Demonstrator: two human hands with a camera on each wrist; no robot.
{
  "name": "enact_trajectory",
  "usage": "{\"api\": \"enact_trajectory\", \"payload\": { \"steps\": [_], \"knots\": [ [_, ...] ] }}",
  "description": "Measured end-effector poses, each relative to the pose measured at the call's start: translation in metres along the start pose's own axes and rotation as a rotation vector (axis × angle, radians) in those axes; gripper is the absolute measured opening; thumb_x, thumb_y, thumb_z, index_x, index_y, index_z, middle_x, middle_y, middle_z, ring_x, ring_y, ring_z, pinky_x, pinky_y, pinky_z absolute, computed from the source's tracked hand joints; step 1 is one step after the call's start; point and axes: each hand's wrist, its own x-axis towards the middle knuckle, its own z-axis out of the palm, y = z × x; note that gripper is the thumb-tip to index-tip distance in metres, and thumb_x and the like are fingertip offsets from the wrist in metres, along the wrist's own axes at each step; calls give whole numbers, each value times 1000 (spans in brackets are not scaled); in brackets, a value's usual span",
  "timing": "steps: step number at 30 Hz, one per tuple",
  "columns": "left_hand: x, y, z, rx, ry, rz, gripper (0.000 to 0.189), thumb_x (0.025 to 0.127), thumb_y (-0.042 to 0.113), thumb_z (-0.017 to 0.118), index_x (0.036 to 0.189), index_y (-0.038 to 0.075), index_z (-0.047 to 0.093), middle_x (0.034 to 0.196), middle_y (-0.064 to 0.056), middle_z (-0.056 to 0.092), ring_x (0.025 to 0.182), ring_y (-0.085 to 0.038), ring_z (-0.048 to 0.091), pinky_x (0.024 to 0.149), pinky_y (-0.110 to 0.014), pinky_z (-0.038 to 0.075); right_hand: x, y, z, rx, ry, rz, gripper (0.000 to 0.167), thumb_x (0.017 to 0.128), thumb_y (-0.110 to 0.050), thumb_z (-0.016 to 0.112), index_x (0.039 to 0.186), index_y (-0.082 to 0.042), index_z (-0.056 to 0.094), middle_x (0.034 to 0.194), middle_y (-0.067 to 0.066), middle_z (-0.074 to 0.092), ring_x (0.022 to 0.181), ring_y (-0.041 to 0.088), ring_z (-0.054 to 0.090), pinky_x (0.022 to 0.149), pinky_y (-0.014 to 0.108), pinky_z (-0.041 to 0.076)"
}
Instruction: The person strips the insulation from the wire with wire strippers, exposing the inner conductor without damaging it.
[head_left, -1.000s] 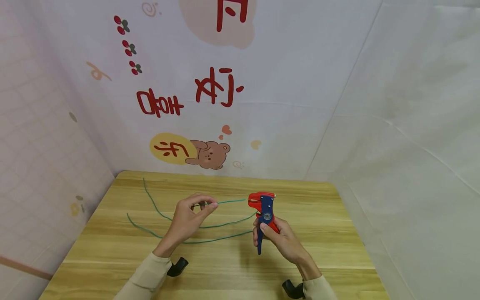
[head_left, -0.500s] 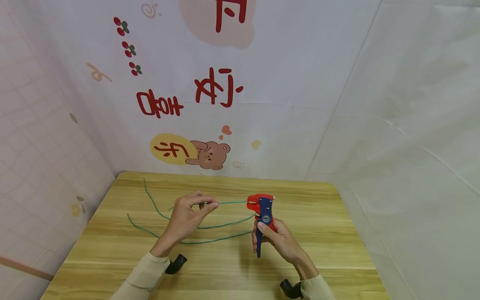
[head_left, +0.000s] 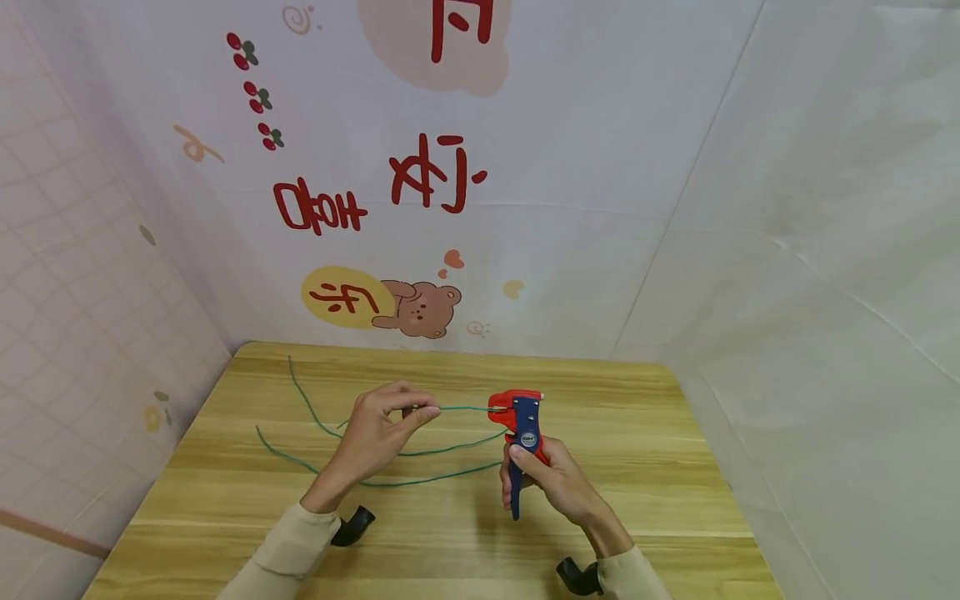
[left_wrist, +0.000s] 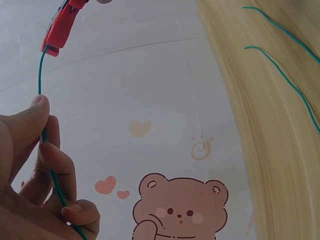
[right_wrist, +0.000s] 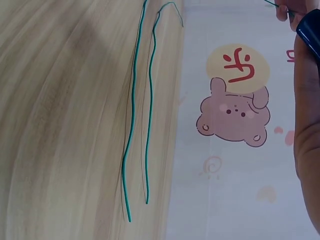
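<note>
My left hand (head_left: pixel 386 425) pinches a thin green wire (head_left: pixel 461 408) between thumb and fingers above the wooden table (head_left: pixel 652 467). In the left wrist view the green wire (left_wrist: pixel 41 75) runs up from my fingertips (left_wrist: pixel 42 107) to the tool's red head (left_wrist: pixel 60 30). My right hand (head_left: pixel 551 479) grips the blue handles of a red and blue wire stripper (head_left: pixel 521 429), held upright. The wire's free end sits in the stripper's red jaws. The right wrist view shows only the edge of that hand (right_wrist: pixel 306 125).
Two more green wires (head_left: pixel 420 467) lie on the table between my hands, curving toward the back left; the same two wires (right_wrist: pixel 137 115) show in the right wrist view. Printed walls close the table on the left, back and right. Black wrist mounts (head_left: pixel 352 527) sit near the front edge.
The stripper has shifted slightly left toward my left hand, and the wire's end now sits in its red jaws. My left hand has barely moved.
</note>
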Motion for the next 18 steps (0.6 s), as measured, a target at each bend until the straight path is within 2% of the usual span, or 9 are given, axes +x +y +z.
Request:
{"api": "enact_trajectory", "payload": {
  "steps": [8, 18],
  "knots": [
    [-2, 0, 2, -1, 3, 20, 11, 100, 8, 86, 101, 19, 89, 97, 3, 81, 78, -4, 59, 65, -22, 48, 3, 0, 3, -39, 21, -15, 34, 124, -10, 36, 112, 15, 57, 87, 42, 59, 76, 13, 79, 69, 49, 70],
    [-3, 1, 4, -19, -24, -20, 9, 102, 11, 85, 102, 20, 89, 93, 4, 78, 78, -4, 56, 65, -21, 45, 4, 3, 6, -66, 34, -17, 37, 124, -10, 36, 108, 15, 58, 83, 40, 60, 72, 10, 78, 65, 47, 69]
  ]
}}
